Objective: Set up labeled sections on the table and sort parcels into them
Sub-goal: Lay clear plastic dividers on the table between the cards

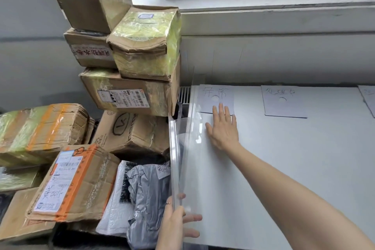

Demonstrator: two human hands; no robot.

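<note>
Section setup is under way; sorting has not begun. Two handwritten labels (216, 98) (283, 101) lie along the tabletop's (304, 168) far edge, and a third shows at the right edge of frame. The left hand (176, 223) grips a clear divider (182, 148) standing at the tabletop's left edge. The right hand (223, 128) rests flat, fingers straight, touching the left label. All parcels (125, 91) remain piled at frame left, off the tabletop.

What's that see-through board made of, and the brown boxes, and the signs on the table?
The see-through board looks like clear rigid plastic: glossy, and the table shows through it. The brown boxes look like cardboard wrapped in shiny tape, with creased corners. The signs look like matte paper or thin card.
</note>
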